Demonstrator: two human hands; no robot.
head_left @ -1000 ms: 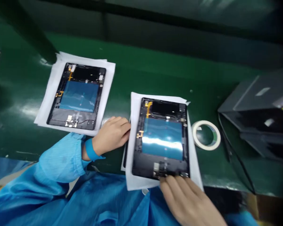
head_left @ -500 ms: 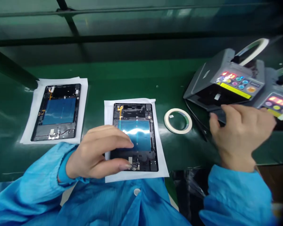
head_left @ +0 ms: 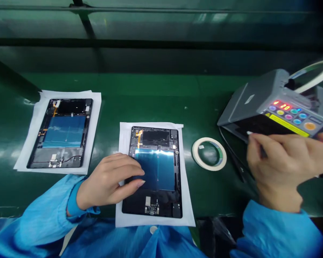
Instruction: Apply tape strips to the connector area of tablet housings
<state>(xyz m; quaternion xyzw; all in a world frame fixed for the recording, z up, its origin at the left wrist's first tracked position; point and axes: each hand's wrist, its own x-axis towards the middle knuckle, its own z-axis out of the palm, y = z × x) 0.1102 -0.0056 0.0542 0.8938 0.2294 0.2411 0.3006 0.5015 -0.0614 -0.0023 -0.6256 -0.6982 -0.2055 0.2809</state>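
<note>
An opened tablet [head_left: 165,170] with a blue battery lies on white paper [head_left: 187,211] in front of me. Over its left edge hovers my left hand [head_left: 114,179], thumb and fingers apart, nothing between them; whether it touches the tablet I cannot tell. At the tape dispenser [head_left: 258,96] on the right, my right hand [head_left: 288,161] pinches a small white piece of tape [head_left: 249,133] between thumb and forefinger. The dispenser has a lit red display, coloured buttons and a tape roll [head_left: 316,75] on top.
A second opened tablet [head_left: 64,132] rests on paper sheets at the left. A cream tape roll [head_left: 195,152] lies flat between the middle tablet and the dispenser. A black cable [head_left: 233,157] runs beside the dispenser. A dark post [head_left: 13,79] stands at the far left.
The view has shifted, so the dispenser sits further right. My right hand has closed on a piece of tape at the dispenser's front. My left hand has moved a little off the tablet's middle.
</note>
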